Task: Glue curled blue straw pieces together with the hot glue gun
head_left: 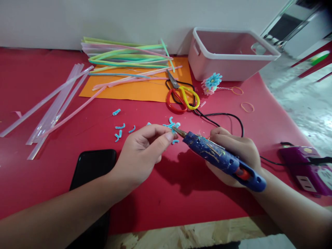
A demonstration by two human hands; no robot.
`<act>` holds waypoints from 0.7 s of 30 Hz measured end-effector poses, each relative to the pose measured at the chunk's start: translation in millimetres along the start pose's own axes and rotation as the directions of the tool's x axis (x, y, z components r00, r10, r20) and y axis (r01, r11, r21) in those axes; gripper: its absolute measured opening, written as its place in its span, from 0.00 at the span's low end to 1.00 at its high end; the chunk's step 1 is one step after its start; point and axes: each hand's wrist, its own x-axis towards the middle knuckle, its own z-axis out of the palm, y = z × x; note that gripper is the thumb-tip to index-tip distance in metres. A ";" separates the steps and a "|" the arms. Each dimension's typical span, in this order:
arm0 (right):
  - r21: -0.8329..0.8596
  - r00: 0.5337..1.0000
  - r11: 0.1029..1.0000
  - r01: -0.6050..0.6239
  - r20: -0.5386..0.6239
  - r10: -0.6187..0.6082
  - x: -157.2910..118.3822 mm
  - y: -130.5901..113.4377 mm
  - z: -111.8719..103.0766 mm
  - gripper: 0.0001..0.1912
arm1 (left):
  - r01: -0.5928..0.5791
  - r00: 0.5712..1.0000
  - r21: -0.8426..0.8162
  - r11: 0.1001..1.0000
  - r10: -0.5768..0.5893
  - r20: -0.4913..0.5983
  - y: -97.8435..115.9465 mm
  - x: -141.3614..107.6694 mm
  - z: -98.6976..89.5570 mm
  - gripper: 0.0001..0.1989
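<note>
My left hand (145, 148) pinches a small light-blue fuzzy flower piece (171, 125) between thumb and fingertips. My right hand (233, 152) is wrapped round a blue glue gun (211, 150), whose metal nozzle points left and meets the blue piece, or comes very close to it. Dried glue and bits cover the gun's barrel. Several short curved blue pieces (120, 126) lie on the red table (155, 214) left of and around my left fingertips. Behind the hands lie scissors (181, 93) with one red and one yellow handle.
Clear sticks (59, 103) lie at the left, coloured fuzzy stems (129, 57) on orange paper (90, 86) at the back. A pink bin (228, 65), a finished blue flower (214, 80), rubber bands (247, 107), a black phone (93, 166) and a purple power box (306, 169) surround the hands.
</note>
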 end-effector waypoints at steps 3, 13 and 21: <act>0.005 1.000 1.000 0.002 0.013 -0.002 -1.0 1.5 0.0 0.13 | 0.006 1.000 0.017 1.000 -0.006 -0.003 0.0 0.1 -0.5 0.06; 0.056 1.000 0.998 -0.002 -0.008 0.003 -1.4 -0.7 -0.4 0.12 | 0.006 1.000 -0.003 1.000 -0.006 -0.005 0.1 0.5 0.1 0.05; 0.027 0.999 0.999 -0.030 -0.029 0.031 1.3 -3.2 0.9 0.14 | 0.044 0.999 -0.055 0.998 -0.043 0.017 3.2 0.0 1.1 0.05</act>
